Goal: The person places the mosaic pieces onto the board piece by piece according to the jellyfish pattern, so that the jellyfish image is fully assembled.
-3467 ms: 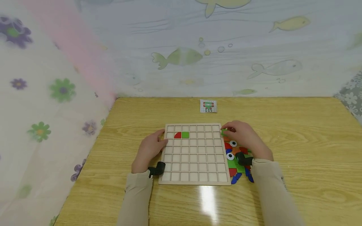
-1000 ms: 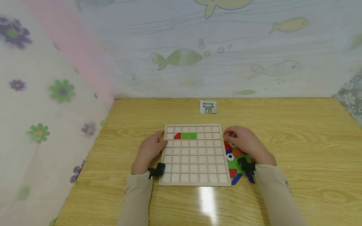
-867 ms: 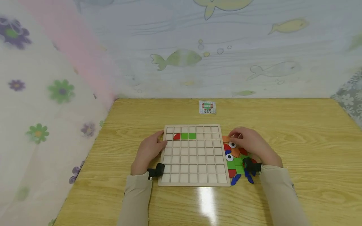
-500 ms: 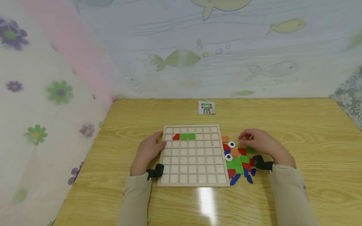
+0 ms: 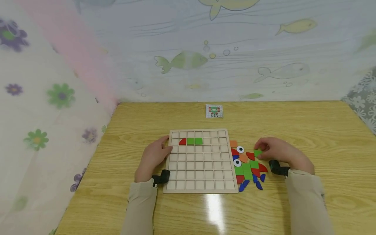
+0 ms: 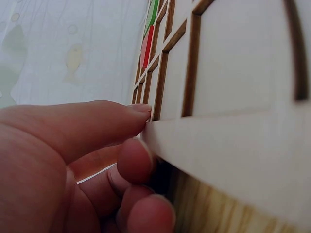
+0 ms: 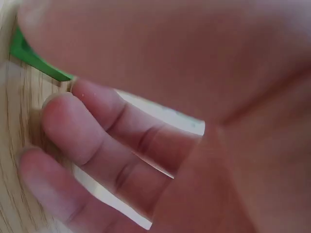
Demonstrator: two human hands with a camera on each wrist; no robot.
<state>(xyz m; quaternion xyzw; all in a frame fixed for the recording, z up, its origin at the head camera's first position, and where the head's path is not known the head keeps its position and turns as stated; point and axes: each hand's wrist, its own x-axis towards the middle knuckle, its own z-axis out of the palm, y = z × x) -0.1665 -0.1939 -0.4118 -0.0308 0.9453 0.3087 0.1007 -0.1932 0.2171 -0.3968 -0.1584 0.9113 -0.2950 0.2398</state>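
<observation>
A wooden grid board (image 5: 203, 167) lies flat on the table. One row holds a red quarter-round tile (image 5: 182, 141) and two green square tiles (image 5: 195, 141) side by side. My left hand (image 5: 153, 158) grips the board's left edge; the left wrist view has its thumb (image 6: 97, 124) on the rim and the other fingers curled beside it. To the right of the board, my right hand (image 5: 280, 151) pinches a green square tile (image 5: 257, 153) at the far side of the loose pieces. The right wrist view shows that tile partly hidden behind the thumb.
Loose tiles crowd the board's right side: an orange square (image 5: 233, 143), two round eye pieces (image 5: 240, 149), red quarter-rounds (image 5: 262, 167), green squares (image 5: 246, 167) and blue pieces (image 5: 258, 185). A small pattern card (image 5: 214, 111) lies behind the board, near the wall.
A second green tile has joined the row on the board since the first frame. My right hand has moved right across the loose pieces to another green tile. My left hand stays on the board.
</observation>
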